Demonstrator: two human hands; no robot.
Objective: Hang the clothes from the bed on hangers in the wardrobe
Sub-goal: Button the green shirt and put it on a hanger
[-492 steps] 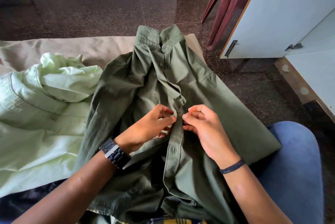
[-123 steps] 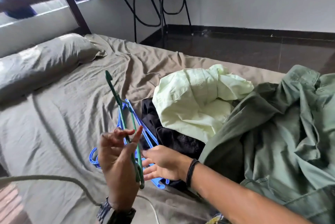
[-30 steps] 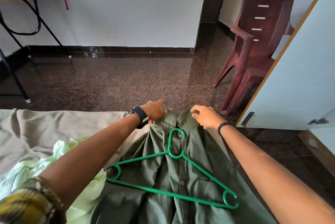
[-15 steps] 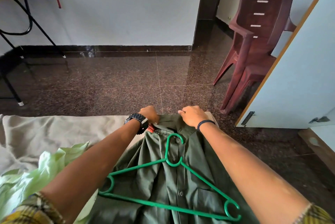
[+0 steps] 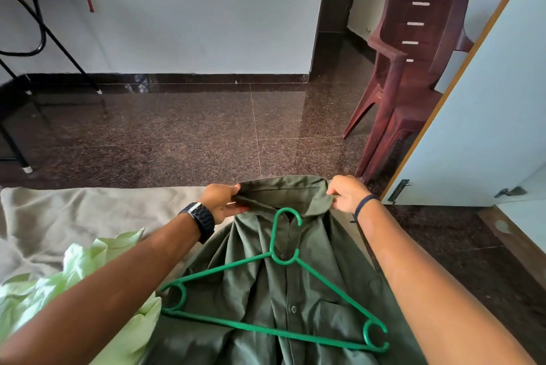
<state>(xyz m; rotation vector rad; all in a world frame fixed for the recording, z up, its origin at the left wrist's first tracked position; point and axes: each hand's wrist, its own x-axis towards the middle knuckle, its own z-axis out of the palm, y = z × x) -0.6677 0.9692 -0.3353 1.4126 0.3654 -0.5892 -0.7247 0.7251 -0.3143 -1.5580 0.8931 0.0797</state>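
An olive shirt point(image 5: 266, 299) lies buttoned, front up, on the bed point(image 5: 74, 211), its collar at the far edge, toward 12 o'clock. The left hand point(image 5: 220, 199) pinches the collar's left end between thumb and fingers; the right hand point(image 5: 345, 192) pinches the right end with curled fingers. Between them the collar band stands lifted and stretched wide open.

A green hanger point(image 5: 274, 299) rests flat on the shirt's chest. Its hook points to 12 o'clock and ends just below the collar, touching neither hand. One rounded shoulder end sits at 9 o'clock near the shirt's left edge, the other at 4 o'clock low on the right.

The left wrist wears a dark watch point(image 5: 201, 220), the right a thin dark band point(image 5: 362, 206).

At 8 o'clock from the shirt a pale green garment point(image 5: 74, 282) lies crumpled on the bed sheet, partly under the left forearm and touching the shirt's side.

Beyond the bed runs a dark speckled floor point(image 5: 192, 128). At 2 o'clock stand stacked maroon chairs point(image 5: 413, 54), and beside them, at 3 o'clock, an open white wardrobe door point(image 5: 487, 98) with a wooden edge. At 10 o'clock are the black legs of a table point(image 5: 38, 39) against the wall.
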